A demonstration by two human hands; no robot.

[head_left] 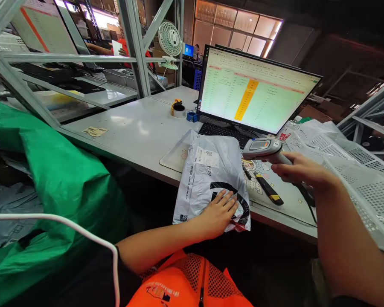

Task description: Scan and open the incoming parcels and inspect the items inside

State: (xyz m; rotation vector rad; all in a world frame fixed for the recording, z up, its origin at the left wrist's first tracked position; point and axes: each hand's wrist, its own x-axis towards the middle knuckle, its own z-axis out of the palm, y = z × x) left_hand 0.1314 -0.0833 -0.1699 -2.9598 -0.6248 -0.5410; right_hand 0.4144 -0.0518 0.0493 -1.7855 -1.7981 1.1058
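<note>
A grey plastic mailer parcel (208, 179) with a white shipping label lies at the near edge of the white desk (137, 132), hanging partly over it. My left hand (219, 213) rests on the parcel's lower end, fingers curled over the plastic. My right hand (299, 170) grips a grey handheld barcode scanner (262, 148), whose head points left over the parcel's upper right corner. The scanner's cable runs down past my right wrist.
A monitor (256, 89) showing a spreadsheet stands behind a black keyboard (225, 133). A yellow-and-black utility knife (269, 192) and a pen lie on the mat. Tape rolls (179, 110) sit further back. A green sack (57, 179) is at left, white perforated trays (355, 170) at right.
</note>
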